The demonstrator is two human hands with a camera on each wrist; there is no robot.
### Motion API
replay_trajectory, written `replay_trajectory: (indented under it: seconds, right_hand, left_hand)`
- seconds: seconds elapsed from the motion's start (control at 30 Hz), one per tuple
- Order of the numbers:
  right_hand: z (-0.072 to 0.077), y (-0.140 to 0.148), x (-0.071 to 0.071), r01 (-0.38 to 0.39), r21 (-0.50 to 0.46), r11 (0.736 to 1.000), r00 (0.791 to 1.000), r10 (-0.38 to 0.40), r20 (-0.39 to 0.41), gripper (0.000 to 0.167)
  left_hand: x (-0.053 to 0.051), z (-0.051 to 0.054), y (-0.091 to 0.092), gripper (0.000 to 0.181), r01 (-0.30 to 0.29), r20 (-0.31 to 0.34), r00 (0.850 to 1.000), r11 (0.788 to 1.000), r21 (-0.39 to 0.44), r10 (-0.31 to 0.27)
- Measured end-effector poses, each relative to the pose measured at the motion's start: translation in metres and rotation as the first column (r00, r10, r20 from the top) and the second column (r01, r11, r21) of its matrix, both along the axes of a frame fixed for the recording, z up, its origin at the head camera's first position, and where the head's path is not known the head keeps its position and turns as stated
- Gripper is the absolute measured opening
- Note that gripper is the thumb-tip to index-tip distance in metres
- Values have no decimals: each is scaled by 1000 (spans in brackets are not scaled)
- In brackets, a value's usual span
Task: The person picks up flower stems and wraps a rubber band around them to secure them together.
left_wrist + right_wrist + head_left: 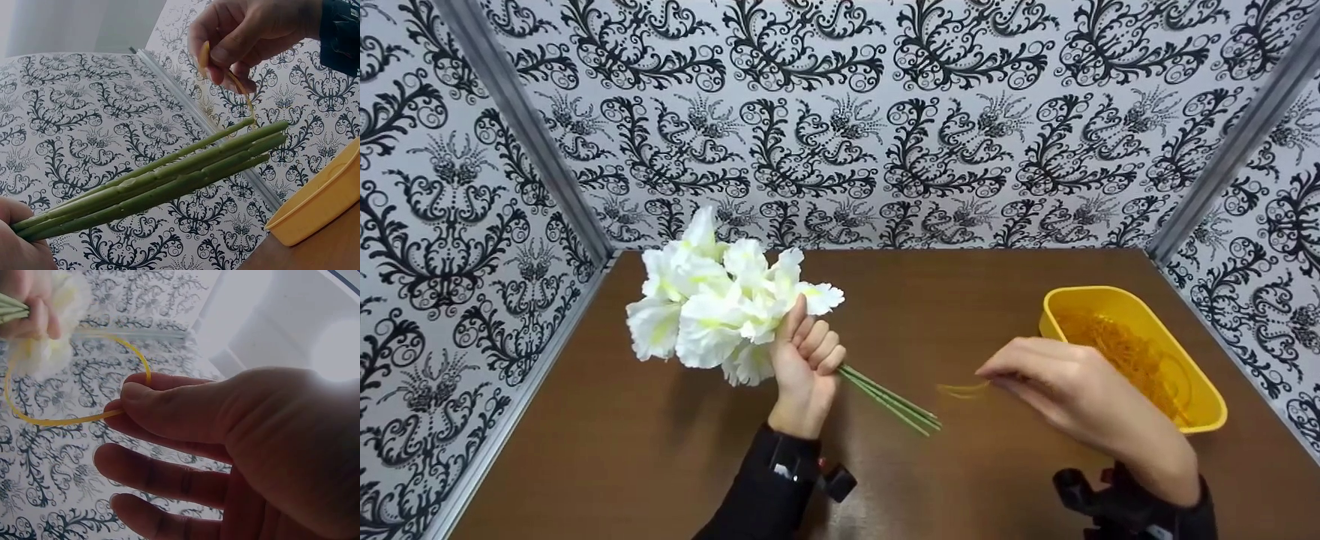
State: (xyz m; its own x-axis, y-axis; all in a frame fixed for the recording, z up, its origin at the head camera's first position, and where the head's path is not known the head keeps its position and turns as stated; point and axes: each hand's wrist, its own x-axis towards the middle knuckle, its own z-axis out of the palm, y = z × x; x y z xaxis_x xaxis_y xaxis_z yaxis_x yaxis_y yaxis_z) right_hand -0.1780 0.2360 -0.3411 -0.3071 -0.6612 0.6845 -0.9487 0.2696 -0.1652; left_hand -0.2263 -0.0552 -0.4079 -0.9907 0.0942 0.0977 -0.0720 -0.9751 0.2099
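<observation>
My left hand (808,364) grips a bunch of white artificial flowers (712,300) by their green stems (889,401), just under the blooms. The blooms lean to the left, and the bare stem ends stick out to the right, above the table. Between thumb and fingertips my right hand (1065,386) pinches a thin yellow rubber band (62,422). The band hangs as a loose loop, apart from the stem ends in the head view. In the right wrist view the other fingers of that hand are spread away from the band.
A yellow plastic tub (1204,386) stands at the right of the brown table (945,300), holding a heap of rubber bands (1125,349). Patterned black-and-white walls (825,150) with grey metal strips enclose the table at the back and both sides.
</observation>
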Motion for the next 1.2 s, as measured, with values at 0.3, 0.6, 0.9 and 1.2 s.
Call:
replay_trajectory:
  seconds: [0.3,0.6,0.9,1.2]
  right_hand:
    - [-5,-12,2,-13,49,999,1000,13,5,13]
    - [-16,-25,-4,-4,68,998,1000,4,-7,18]
    - [-19,-30,-8,52,56,997,999,-51,-20,23]
    - [-20,-41,-6,39,45,998,999,-38,-30,16]
  left_hand:
    - [1,1,-1,52,21,0,1000,1000,14,-21]
    - [2,1,1,54,22,11,1000,1000,-6,-22]
    - [3,3,4,54,13,15,1000,1000,-14,-13]
    - [4,1,4,54,32,5,999,999,-7,-32]
